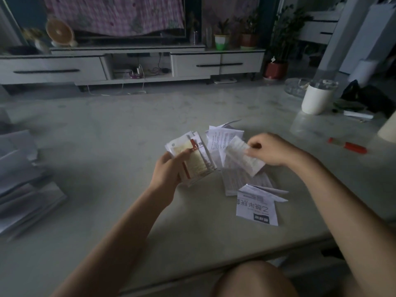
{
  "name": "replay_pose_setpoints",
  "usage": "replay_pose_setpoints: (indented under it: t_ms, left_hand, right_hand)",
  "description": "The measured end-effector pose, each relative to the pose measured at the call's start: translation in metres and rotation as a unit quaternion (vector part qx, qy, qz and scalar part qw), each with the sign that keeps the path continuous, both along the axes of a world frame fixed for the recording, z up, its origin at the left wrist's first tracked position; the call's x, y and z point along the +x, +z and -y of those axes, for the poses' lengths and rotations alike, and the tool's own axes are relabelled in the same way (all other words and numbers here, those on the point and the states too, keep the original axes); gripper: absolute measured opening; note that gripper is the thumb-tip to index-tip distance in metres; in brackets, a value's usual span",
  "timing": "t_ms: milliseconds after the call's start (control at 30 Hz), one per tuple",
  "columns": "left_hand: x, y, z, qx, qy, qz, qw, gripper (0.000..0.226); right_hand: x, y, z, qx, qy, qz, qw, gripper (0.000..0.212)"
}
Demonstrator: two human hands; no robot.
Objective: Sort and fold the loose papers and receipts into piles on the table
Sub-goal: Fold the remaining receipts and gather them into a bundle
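Observation:
My left hand (169, 168) grips a small stack of folded papers (194, 155), with a yellow and red leaflet on top, held just above the table (107, 129). My right hand (270, 150) pinches a long white receipt (242, 156) at its upper edge, over a loose heap of white papers (222, 138). More printed sheets (242, 183) lie flat under the receipt. A folded leaflet with large printed characters (256, 207) lies nearest to me on the right.
A pile of larger papers (23, 185) sits at the table's left edge. A white cup (316, 99), a glass dish (295, 86), dark items (368, 97) and a red lighter (348, 145) occupy the right side. A TV cabinet (128, 65) stands beyond the table.

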State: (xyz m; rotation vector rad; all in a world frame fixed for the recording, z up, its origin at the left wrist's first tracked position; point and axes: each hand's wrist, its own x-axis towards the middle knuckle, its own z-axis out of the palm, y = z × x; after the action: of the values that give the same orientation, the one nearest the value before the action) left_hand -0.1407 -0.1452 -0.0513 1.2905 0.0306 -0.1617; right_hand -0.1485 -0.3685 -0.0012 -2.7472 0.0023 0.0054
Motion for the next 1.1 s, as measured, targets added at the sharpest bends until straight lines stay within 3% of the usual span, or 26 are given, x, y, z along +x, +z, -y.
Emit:
replay_pose_setpoints:
  t_ms: [67,133,167,200,367,633,833,933,1100]
  left_hand:
    - [0.001,0.001,0.0,-0.006,0.002,-0.005,1.0,0.01]
    - [0.001,0.001,0.001,-0.012,-0.003,-0.006,1.0,0.009]
    - [0.0,0.001,0.001,-0.018,-0.011,-0.008,1.0,0.01]
    - [0.0,0.002,0.002,-0.029,-0.022,-0.011,0.999,0.012]
    - [0.001,0.004,-0.002,-0.128,-0.114,-0.029,0.985,0.027]
    - [0.002,0.007,-0.004,-0.188,-0.176,-0.016,0.966,0.028]
    - [0.001,0.008,-0.007,-0.163,-0.184,-0.018,0.969,0.03]
    - [0.002,0.008,-0.006,-0.178,-0.167,-0.041,0.969,0.031]
    - [0.001,0.007,-0.002,-0.183,-0.152,-0.041,0.97,0.035]
  right_hand:
    - [-0.003,0.013,-0.004,0.143,-0.018,0.052,0.988,0.02]
    - [-0.01,0.028,-0.017,0.354,-0.011,0.058,0.933,0.012]
    - [-0.013,0.032,-0.026,0.42,0.005,0.044,0.906,0.008]
    - [-0.015,0.032,-0.036,0.432,0.018,0.035,0.901,0.006]
    - [-0.007,0.013,-0.06,0.222,-0.001,0.096,0.97,0.009]
    - [-0.024,0.02,-0.086,0.079,0.048,0.221,0.971,0.008]
    - [-0.031,0.029,-0.089,0.056,0.054,0.178,0.981,0.005]
    - [-0.032,0.03,-0.093,0.044,0.023,0.129,0.99,0.029]
    - [-0.03,0.026,-0.094,0.019,0.0,0.098,0.995,0.04]
